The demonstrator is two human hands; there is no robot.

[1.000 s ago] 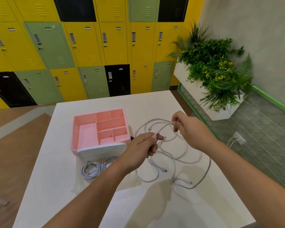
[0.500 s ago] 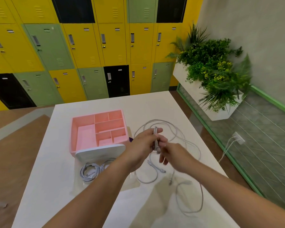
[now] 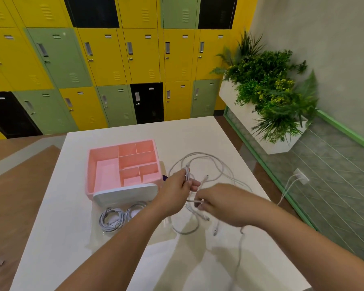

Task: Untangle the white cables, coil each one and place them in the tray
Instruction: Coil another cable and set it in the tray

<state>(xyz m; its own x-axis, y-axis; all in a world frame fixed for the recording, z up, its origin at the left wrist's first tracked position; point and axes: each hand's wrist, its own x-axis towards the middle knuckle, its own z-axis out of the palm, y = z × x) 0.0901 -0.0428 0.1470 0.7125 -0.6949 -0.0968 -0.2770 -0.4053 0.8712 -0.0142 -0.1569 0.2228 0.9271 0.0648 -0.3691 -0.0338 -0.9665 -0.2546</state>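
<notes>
**Loose cable held between both hands, tray off to the left**

A few short loops of the long white cable (image 3: 216, 162) are gathered in the left hand (image 3: 177, 192), whose fingers are curled round them just above the white worktop (image 3: 198, 131). A single strand of the same cable is pinched in the grip of the right hand (image 3: 225, 203), thumb against fingertips, just right of the left hand and nearer the viewer. The remainder is spread in wide slack loops on the worktop, beyond and to the right of both hands, with one run trailing towards the near edge. The strand between the two grips runs roughly left to right, so the next loop is judged to be carried by the right hand onto the left. The pink plastic divided tray (image 3: 88, 171) stands left of the left hand, which is the nearer to it; no cable is seen in its compartments. Coiled white cables (image 3: 114, 219) lie just in front of it, outside it. No writing or brand can be read.
</notes>
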